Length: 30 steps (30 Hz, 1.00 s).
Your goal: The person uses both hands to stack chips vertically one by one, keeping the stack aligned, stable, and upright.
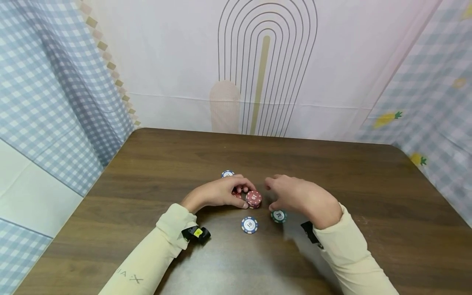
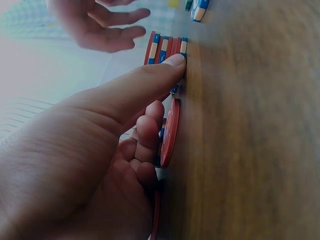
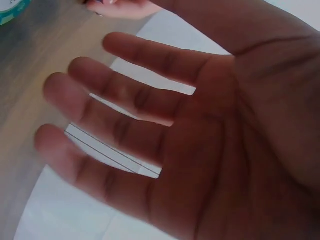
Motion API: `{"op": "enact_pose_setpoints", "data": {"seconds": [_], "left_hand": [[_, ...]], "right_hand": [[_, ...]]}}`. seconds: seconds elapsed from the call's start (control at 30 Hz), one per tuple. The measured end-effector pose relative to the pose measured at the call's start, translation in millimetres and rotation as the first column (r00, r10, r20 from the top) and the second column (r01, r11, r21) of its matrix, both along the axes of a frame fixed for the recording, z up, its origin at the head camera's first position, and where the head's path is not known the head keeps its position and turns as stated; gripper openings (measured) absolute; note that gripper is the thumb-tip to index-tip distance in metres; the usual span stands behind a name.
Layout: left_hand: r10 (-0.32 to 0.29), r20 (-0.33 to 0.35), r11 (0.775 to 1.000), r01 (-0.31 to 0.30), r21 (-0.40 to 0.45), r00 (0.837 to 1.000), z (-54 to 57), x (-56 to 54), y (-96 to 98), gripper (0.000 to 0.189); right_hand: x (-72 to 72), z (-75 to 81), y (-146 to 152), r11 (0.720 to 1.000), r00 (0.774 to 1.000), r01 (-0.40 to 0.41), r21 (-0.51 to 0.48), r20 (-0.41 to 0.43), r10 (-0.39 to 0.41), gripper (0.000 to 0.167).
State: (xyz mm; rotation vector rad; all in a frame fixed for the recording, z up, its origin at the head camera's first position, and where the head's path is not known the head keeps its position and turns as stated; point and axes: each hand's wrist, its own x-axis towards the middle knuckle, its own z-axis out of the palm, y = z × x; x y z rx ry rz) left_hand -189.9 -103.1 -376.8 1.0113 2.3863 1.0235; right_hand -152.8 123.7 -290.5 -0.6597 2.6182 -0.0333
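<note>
A short stack of poker chips (image 1: 253, 198) stands on the table, topped by a red chip marked 10. In the left wrist view the stack (image 2: 165, 49) mixes red and blue edges. My left hand (image 1: 221, 192) holds it, thumb at the near side and index finger at the far side. Under its curled fingers lies a red chip (image 2: 171, 132) with a blue edge showing beside it. To the right of the stack hovers my right hand (image 1: 300, 194), holding nothing, its fingers spread in the right wrist view. Near its thumb is a green chip (image 1: 278, 216) marked 20.
A blue chip (image 1: 249, 225) marked 10 lies flat in front of the stack. Behind the left hand, another blue chip (image 1: 227, 173) is partly covered. The brown wooden table (image 1: 177, 151) ends at a hanging white cloth (image 1: 166, 61), with checked cloths at both sides.
</note>
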Motion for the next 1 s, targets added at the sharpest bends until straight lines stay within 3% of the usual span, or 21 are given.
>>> {"op": "enact_pose_setpoints", "data": {"seconds": [0.4,0.7,1.0], "left_hand": [[-0.002,0.007,1.000,0.002,-0.001,1.000,0.3,0.7,-0.5,0.043],[-0.006,-0.007,1.000,0.006,0.007,1.000,-1.9,0.2,1.3,0.041],[-0.020,0.000,1.000,0.020,0.018,1.000,-2.5,-1.7,2.0,0.040]], "right_hand": [[7.0,-8.2,0.0,1.000,0.999,0.019,0.014,0.030,-0.019,0.044],[14.6,-25.8,-2.4,0.995,0.991,0.094,0.036,0.096,-0.097,0.073],[21.2,-30.1,-7.9,0.995,0.994,0.085,0.052,0.062,-0.088,0.049]]}}
